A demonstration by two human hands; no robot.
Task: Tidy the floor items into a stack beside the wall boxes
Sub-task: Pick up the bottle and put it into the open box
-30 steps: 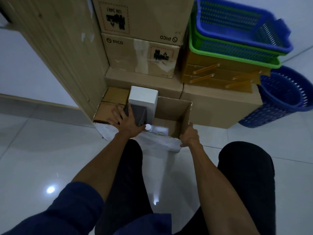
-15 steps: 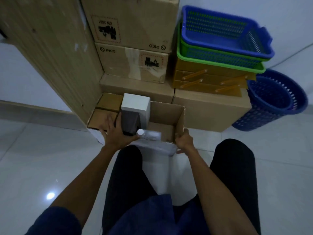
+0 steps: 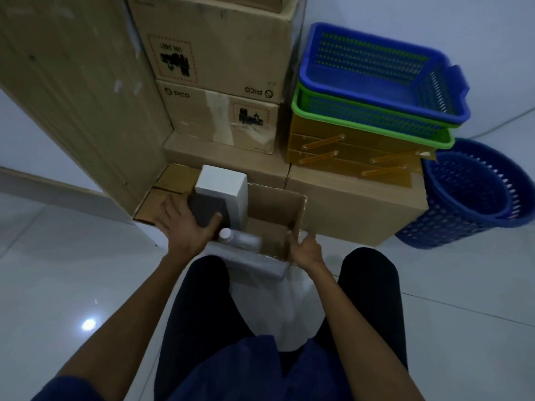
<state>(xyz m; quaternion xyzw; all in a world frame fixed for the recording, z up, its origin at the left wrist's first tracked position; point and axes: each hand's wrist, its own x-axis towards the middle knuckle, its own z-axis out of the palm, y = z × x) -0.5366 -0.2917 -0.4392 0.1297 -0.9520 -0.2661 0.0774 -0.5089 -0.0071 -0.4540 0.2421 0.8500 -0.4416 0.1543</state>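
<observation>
Open box (image 3: 275,209): my right hand (image 3: 304,248) grips its corner, likely to steady it, while my left hand (image 3: 185,227) lies spread on the dark block (image 3: 207,208).

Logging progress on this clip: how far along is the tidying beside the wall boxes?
Done: the open carton sits beside the wall boxes, holding a white box, a dark block and a bottle. In hand: the left hand presses the dark block; the right hand has its grip on the carton's front corner. Left: probably just settling the carton in place.
</observation>
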